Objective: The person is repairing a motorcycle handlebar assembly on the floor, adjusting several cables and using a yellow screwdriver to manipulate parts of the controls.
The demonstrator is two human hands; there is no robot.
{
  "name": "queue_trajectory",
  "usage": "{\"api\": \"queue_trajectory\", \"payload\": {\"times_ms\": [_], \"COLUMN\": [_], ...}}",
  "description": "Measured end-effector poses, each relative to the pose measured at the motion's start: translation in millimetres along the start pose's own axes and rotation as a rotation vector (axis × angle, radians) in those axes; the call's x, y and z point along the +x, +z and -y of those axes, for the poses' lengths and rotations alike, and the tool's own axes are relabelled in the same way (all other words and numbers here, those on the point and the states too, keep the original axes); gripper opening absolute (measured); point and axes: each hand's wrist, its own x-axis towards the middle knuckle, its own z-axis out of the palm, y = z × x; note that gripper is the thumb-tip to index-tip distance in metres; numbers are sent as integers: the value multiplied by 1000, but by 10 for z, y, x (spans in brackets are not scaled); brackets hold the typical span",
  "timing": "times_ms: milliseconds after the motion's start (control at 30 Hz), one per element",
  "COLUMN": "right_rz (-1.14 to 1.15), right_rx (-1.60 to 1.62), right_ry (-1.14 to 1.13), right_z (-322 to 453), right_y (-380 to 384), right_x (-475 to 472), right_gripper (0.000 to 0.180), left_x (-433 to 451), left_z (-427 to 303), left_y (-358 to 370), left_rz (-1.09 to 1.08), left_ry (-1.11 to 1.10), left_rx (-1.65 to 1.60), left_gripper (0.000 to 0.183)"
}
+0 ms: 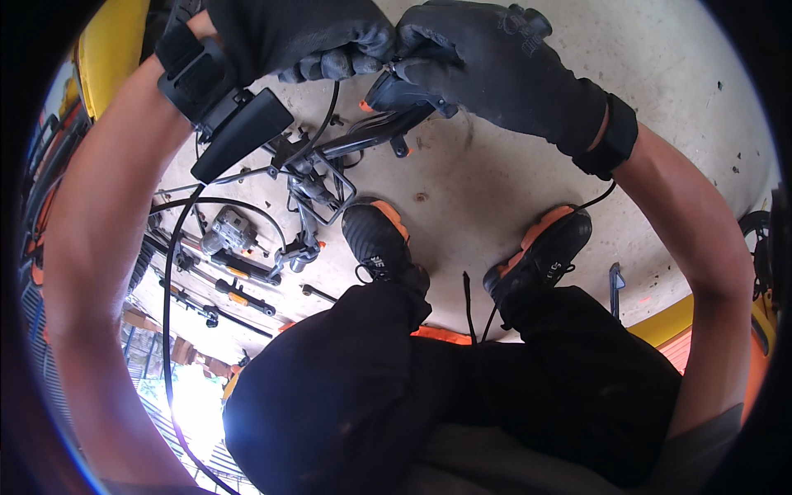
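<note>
At the top of the head view, my left hand [322, 40] and my right hand [458, 62], both in black gloves, meet close together. The right fingers pinch at the end of a black plastic housing [402, 94] with an orange spot, fixed to a dark metal frame part [371, 133] with cables. My left fingers are curled beside that same end; what they grip is hidden. Black devices are strapped to both wrists, with cables running from them.
Below my left forearm, a grey metal engine-like part [230, 232], shock absorbers [244, 297] and rods lie on the concrete floor [445, 185]. My black shoes [377, 241] stand near the frame. Yellow bodywork [665, 322] is at the right, more [114, 55] at upper left.
</note>
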Motion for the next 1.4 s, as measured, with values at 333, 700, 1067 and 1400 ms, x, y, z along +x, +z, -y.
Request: {"api": "queue_trajectory", "payload": {"times_ms": [333, 700, 1067, 1400], "right_rz": [-149, -29, -118, 452], "right_rx": [-219, -82, 167, 46], "right_ry": [-73, 146, 62, -261], "right_z": [174, 92, 9, 995], "right_y": [44, 79, -198, 370], "right_x": [-44, -69, -127, -284], "right_gripper": [16, 22, 23, 25], "left_x": [-291, -91, -93, -121], "left_z": [-72, -687, -977, -884], "left_y": [202, 466, 171, 249], "left_rz": [-217, -592, -391, -400], "left_ry": [-226, -139, -216, -147], "left_rx": [-69, 398, 475, 529], "left_gripper": [26, 9, 18, 23]}}
